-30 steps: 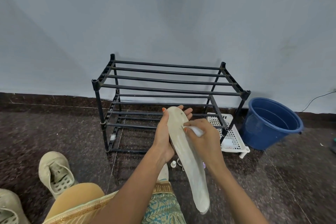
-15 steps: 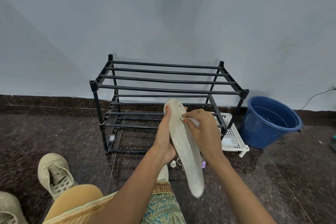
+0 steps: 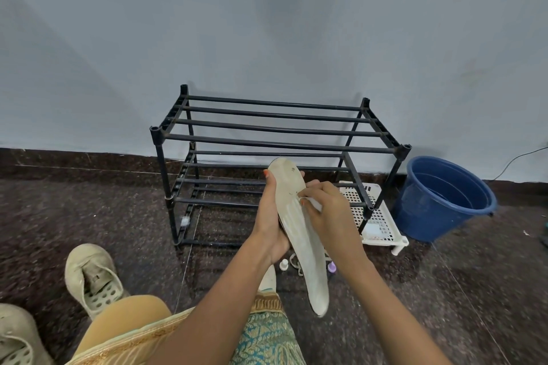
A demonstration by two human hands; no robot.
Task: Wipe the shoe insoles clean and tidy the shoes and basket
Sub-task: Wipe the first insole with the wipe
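head view, looking down over both forearms. the left hand [image 3: 271, 216] grips a pale insole [image 3: 299, 234] from behind, with the thumb along its left edge and fingertips showing past its right edge near the upper end. the insole is held in the air, tilted. its rounded upper end lies in front of the lower tier of the shoe rack [image 3: 281, 145], and its lower end is near the person's patterned green garment [image 3: 267, 341]. the right hand [image 3: 329, 216] has its fingers curled round a small white cloth [image 3: 314, 204] and presses it against the upper middle of the insole's face. a dark mark shows near the insole's upper end.

background: the black shoe rack, two tiers of bars, stands against a pale blue wall [image 3: 267, 24] on a dark speckled floor [image 3: 89, 216]. a white perforated basket [image 3: 376, 216] lies on the floor at the rack's right front leg, partly behind it. a blue bucket [image 3: 441, 201] stands to the right of the basket, near the wall. a thin cable [image 3: 519, 161] runs down the wall beyond it.

foreground: one beige shoe [image 3: 92, 275] lies on the floor at lower left, opening upward. a second beige shoe [image 3: 14, 338] is cut by the lower left corner. a small white bottle [image 3: 284, 264] and a small purple item [image 3: 332, 267] sit on the floor beneath the hands, partly hidden by the insole; what the purple item is cannot be told.
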